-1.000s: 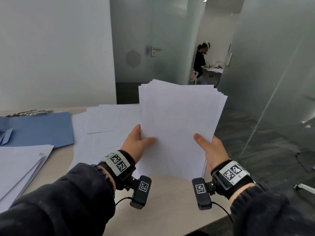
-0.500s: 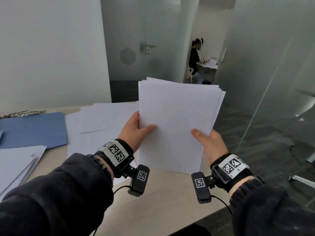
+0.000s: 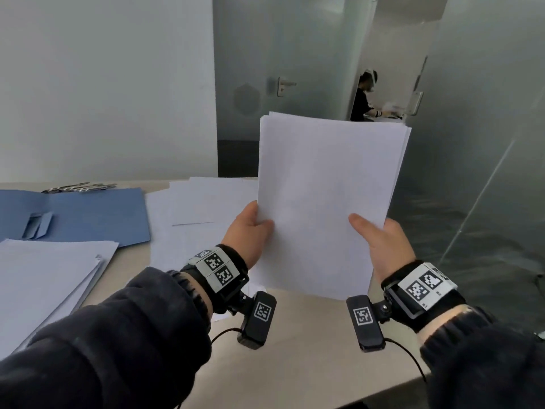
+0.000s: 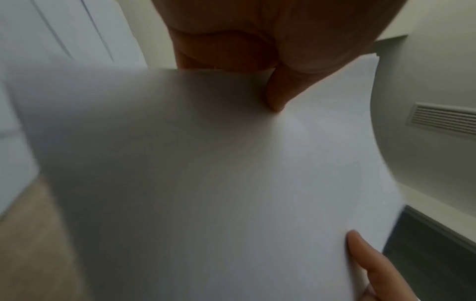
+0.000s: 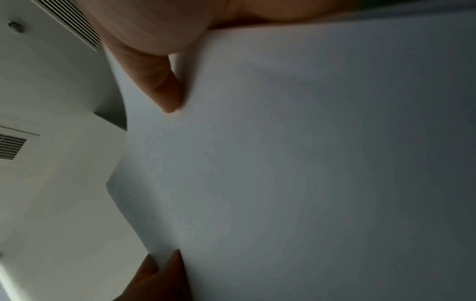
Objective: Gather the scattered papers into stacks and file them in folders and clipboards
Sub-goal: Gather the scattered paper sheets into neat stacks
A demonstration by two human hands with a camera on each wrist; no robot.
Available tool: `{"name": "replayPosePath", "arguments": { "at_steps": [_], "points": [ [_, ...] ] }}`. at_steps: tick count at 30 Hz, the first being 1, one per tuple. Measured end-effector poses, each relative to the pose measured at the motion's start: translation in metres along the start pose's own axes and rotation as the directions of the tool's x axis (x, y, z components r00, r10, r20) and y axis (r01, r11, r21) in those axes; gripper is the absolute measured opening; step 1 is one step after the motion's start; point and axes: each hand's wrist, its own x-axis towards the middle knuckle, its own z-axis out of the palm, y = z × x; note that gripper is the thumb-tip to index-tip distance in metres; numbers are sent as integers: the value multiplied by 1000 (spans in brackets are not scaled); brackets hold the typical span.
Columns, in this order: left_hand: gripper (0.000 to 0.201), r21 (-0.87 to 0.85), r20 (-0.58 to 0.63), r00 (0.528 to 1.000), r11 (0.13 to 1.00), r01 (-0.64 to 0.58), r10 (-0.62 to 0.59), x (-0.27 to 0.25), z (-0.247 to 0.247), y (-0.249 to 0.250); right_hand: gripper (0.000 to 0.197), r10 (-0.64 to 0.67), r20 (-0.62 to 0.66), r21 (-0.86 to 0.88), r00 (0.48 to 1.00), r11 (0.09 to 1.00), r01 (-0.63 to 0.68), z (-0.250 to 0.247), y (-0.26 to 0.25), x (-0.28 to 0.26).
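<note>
Both hands hold one stack of white sheets (image 3: 324,202) upright above the near edge of the beige table (image 3: 295,349), its lower edge lifted just clear of the surface. The left hand (image 3: 247,231) pinches the left margin, thumb laid across the front sheet and fingers hidden behind; the right hand (image 3: 380,243) pinches the right margin the same way. The top right corner shows several sheets fanned out of line, so the stack is not yet square — the step in hand, as I judge it, is jogging the edges true before filing. To do it well, slacken both pinches enough for sheets to slide, drop the lower edge flat onto bare table, tap, then turn the stack and tap a long edge; too tight a grip locks the stagger in, too loose lets the back sheets spill over the table's near edge. The open blue folder (image 3: 88,214) lies well to the left, with metal clips (image 3: 79,187) at its far edge, more loose papers (image 3: 200,208) lying flat between it and the held stack, and another pile of sheets (image 3: 44,278) at the near left — the folder looks the likely place for this stack
</note>
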Motion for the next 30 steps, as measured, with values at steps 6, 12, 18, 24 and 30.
{"name": "replayPosePath", "arguments": {
  "at_steps": [6,12,18,24,30],
  "points": [
    [32,125,-167,982,986,108,-86,0,-104,6,17,130,125,-54,984,991,-124,95,-2,-3],
    [40,327,-389,869,835,442,-307,-36,-240,-28,8,287,410,-195,866,955,-224,217,24,-23],
    [42,432,-562,742,636,639,-364,-107,-359,-43,16,388,647,-239,656,921,-309,338,35,-72],
    [50,363,-648,634,561,744,-422,-156,-430,-65,21,432,729,-297,531,898,-323,414,42,-113],
    [46,315,-679,625,617,721,-384,-161,-444,-75,15,494,686,-392,534,870,-300,424,49,-110]
  ]
}}
